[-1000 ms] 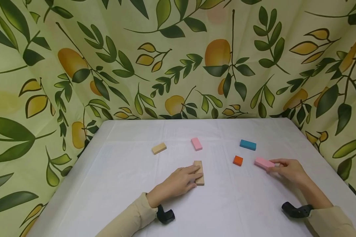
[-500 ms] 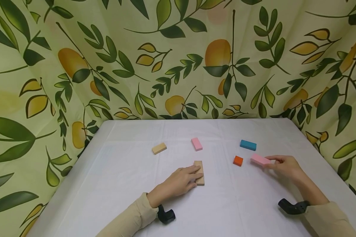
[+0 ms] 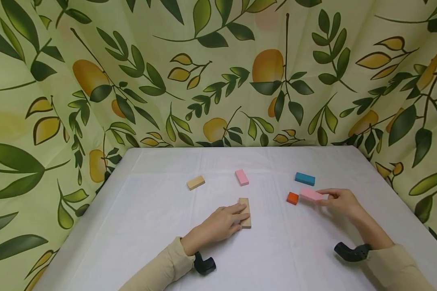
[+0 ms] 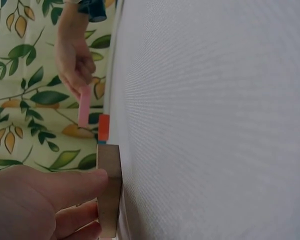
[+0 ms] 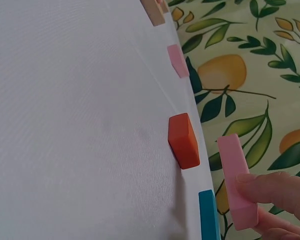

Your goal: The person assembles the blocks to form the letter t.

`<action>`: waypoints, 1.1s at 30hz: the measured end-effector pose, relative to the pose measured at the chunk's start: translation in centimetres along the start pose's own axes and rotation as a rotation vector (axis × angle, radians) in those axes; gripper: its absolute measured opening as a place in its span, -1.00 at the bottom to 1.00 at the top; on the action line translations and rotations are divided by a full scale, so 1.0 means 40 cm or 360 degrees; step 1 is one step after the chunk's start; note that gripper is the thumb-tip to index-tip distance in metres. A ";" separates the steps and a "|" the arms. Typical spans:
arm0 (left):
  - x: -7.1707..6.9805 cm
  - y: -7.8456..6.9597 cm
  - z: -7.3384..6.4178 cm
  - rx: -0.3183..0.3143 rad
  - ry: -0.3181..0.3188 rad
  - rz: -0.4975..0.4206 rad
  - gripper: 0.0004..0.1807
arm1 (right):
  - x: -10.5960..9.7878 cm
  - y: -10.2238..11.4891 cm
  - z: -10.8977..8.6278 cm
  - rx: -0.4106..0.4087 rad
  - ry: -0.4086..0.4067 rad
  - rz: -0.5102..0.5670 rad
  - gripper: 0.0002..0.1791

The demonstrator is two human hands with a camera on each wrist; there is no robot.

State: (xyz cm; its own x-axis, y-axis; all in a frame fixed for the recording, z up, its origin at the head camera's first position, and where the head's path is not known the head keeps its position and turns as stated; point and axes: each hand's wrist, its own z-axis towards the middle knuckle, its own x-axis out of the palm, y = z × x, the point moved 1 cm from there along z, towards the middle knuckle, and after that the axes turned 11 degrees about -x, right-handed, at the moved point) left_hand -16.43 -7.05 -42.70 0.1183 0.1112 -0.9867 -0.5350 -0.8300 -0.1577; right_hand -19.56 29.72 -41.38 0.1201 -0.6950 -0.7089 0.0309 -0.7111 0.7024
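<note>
Over the right half of the table, my right hand (image 3: pixel 338 201) pinches one end of a long pink block (image 3: pixel 310 194) between thumb and fingers. The block is raised off the cloth, just right of a small orange block (image 3: pixel 292 198) and in front of a blue block (image 3: pixel 305 178). At the middle of the table my left hand (image 3: pixel 218 222) holds a long plain wooden block (image 3: pixel 245 218) that lies flat. Its fingers lie across the top, and in the left wrist view the thumb (image 4: pixel 82 185) presses the block's side.
Further back on the white-covered table (image 3: pixel 149 234) lie a short pink block (image 3: pixel 242 177) and a short wooden block (image 3: pixel 196 182). A leaf-and-fruit patterned curtain (image 3: pixel 218 81) hangs behind the table and along both sides.
My right hand has carried the long pink block leftward and slightly back, up beside the orange block. The left hand stays in place on the wooden block.
</note>
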 end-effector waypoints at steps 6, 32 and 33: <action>0.002 0.001 0.002 -0.0011 0.0003 -0.0001 -0.53 | 0.017 0.020 0.008 -0.0036 0.0009 0.0025 -0.35; 0.007 0.007 0.000 -0.0012 0.0045 -0.0069 -0.50 | 0.066 0.091 0.035 -0.0162 0.0044 0.0084 -0.43; 0.007 0.008 0.001 -0.0007 0.0044 -0.0067 -0.50 | 0.068 0.095 0.036 -0.0172 0.0044 0.0092 -0.43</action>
State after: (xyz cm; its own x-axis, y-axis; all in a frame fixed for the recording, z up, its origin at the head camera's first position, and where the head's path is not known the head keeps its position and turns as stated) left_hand -16.60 -7.26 -43.01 0.1637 0.1308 -0.9778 -0.5253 -0.8274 -0.1986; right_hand -20.54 24.98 -40.73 0.1523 -0.7300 -0.6662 0.1297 -0.6535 0.7457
